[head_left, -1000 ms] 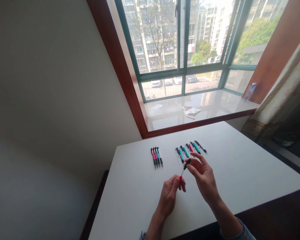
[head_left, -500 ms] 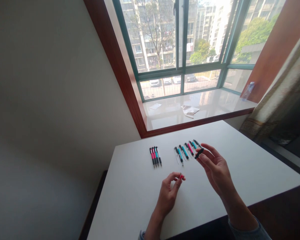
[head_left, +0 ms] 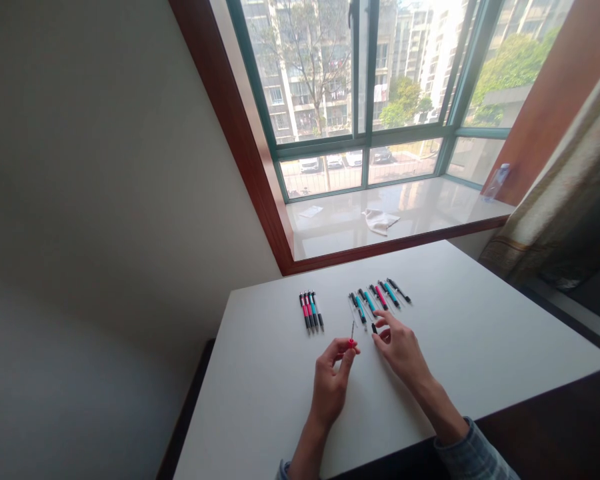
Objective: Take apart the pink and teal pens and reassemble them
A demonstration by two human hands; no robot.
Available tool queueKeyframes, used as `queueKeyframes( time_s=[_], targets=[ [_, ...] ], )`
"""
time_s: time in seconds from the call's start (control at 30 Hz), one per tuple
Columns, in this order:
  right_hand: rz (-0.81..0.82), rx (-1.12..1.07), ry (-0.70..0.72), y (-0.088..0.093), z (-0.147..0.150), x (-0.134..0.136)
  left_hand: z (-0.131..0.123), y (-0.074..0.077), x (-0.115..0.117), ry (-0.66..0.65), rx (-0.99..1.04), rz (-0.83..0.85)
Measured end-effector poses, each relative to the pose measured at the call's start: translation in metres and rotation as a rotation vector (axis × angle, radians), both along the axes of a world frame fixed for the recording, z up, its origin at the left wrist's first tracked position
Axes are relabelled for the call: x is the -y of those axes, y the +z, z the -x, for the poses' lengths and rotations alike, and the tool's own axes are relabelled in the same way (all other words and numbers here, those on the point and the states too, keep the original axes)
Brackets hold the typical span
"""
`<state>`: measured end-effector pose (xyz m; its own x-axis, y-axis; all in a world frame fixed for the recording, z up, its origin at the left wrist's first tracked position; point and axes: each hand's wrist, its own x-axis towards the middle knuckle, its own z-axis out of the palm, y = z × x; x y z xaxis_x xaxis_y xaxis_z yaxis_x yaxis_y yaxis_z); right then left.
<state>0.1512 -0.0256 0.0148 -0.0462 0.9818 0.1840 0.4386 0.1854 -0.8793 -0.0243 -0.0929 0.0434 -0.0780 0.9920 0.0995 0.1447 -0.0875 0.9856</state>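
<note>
My left hand (head_left: 333,377) is closed in a pinch around a red pen barrel (head_left: 351,344). A thin tip with what looks like a spring (head_left: 353,328) points up out of it. To its right, the thumb and fingers of my right hand (head_left: 400,343) are closed on a short black pen part (head_left: 375,329), held apart from the red barrel. Just beyond my right fingertips lie pen pieces in a slanted row: turquoise barrels (head_left: 361,310), a red barrel (head_left: 381,298), black parts and thin refills.
Several whole pens (head_left: 311,313) lie side by side on the white table (head_left: 260,373), left of the loose pieces. Behind the table, a crumpled cloth (head_left: 380,221) and a clear bottle (head_left: 497,183) are on the windowsill. A curtain (head_left: 545,180) hangs at the right.
My right hand has come down and left with the black part, closer to my left hand. My left hand has shifted slightly left, and the thin tip now shows upright above the red barrel.
</note>
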Motion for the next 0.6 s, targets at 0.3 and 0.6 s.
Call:
queueKeyframes(
  time_s=[0.3,0.6],
  targets=[
    [-0.055,0.089,-0.011,-0.0058,-0.001,0.0068,-0.0014,0.0005,0.0009,0.01,0.003,0.001],
    [-0.027,0.241,-0.013,-0.0099,0.0007,0.0079,0.0001,-0.001,0.0,0.036,-0.005,0.007]
  ],
)
